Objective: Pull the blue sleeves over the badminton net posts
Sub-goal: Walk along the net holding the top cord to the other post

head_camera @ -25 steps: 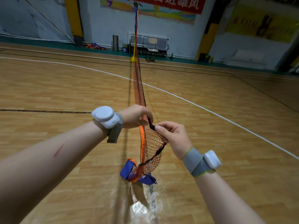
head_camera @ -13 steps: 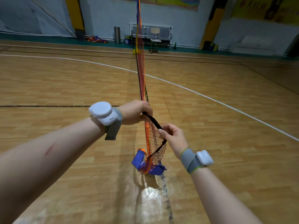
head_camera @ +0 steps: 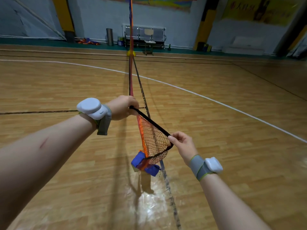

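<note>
An orange badminton net point(head_camera: 152, 138) with a black edge band stretches away from me toward a far post point(head_camera: 131, 22). My left hand point(head_camera: 123, 107) grips the net's top edge where the black band begins. My right hand point(head_camera: 180, 143) pinches the black band lower down and to the right, so the mesh fans out between both hands. The blue sleeve point(head_camera: 144, 164) hangs bunched at the net's near end, below my hands and above the floor. No near post is in view.
Wooden court floor point(head_camera: 66, 88) with a white curved line and dark seams lies all around. A row of seats point(head_camera: 144, 34), a metal bin point(head_camera: 109, 36) and small items stand along the far wall.
My right hand has slid down and to the right along the black band, away from my left hand, spreading the mesh wider. The blue sleeve has swung slightly right.
</note>
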`<action>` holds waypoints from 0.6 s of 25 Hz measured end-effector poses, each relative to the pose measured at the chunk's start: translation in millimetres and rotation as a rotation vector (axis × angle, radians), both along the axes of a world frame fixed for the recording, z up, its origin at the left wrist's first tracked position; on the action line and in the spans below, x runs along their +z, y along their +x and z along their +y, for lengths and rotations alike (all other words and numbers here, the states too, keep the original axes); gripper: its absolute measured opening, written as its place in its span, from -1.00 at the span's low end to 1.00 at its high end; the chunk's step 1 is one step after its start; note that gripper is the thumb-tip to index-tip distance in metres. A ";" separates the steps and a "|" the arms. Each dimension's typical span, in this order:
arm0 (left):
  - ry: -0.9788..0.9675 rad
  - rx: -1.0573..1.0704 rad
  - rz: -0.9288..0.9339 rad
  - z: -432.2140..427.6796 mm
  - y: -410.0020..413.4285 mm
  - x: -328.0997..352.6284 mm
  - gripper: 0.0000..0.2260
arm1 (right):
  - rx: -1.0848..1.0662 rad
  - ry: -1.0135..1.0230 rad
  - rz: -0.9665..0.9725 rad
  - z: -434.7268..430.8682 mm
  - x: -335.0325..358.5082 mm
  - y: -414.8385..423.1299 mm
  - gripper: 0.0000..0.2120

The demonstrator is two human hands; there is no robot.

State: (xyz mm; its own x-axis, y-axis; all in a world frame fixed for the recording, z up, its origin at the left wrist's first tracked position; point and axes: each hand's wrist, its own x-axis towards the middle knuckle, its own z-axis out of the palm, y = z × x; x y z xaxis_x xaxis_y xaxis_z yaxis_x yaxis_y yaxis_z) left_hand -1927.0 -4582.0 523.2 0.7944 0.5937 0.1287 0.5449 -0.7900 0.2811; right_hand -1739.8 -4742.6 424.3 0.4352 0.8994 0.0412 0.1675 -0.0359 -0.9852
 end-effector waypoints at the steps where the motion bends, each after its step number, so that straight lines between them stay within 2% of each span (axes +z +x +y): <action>1: -0.014 0.014 -0.003 -0.3 -0.8 -3.2 -0.89 | 0.011 0.024 -0.014 -6.2 6.1 -1.1 -0.81; 6: -0.019 0.028 -0.045 -10.1 7.2 -6.0 -0.86 | 0.113 0.114 0.066 -32.4 46.7 -11.2 -0.81; 9: -0.016 0.011 -0.084 -21.0 14.8 -2.0 -0.85 | 0.171 0.148 -0.002 -39.5 68.9 -17.0 -0.82; 15: -0.036 -0.210 -0.057 -72.8 52.1 1.6 -0.72 | 0.170 0.151 -0.049 -54.2 75.7 -4.3 -0.81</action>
State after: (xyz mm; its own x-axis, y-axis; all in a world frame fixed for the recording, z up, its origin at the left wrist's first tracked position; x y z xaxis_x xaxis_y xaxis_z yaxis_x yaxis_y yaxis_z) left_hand -1874.9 -4654.8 524.8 0.8931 0.4208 0.1588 0.3516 -0.8734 0.3371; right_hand -1744.0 -4796.7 500.1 0.2722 0.9415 0.1987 0.2066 0.1445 -0.9677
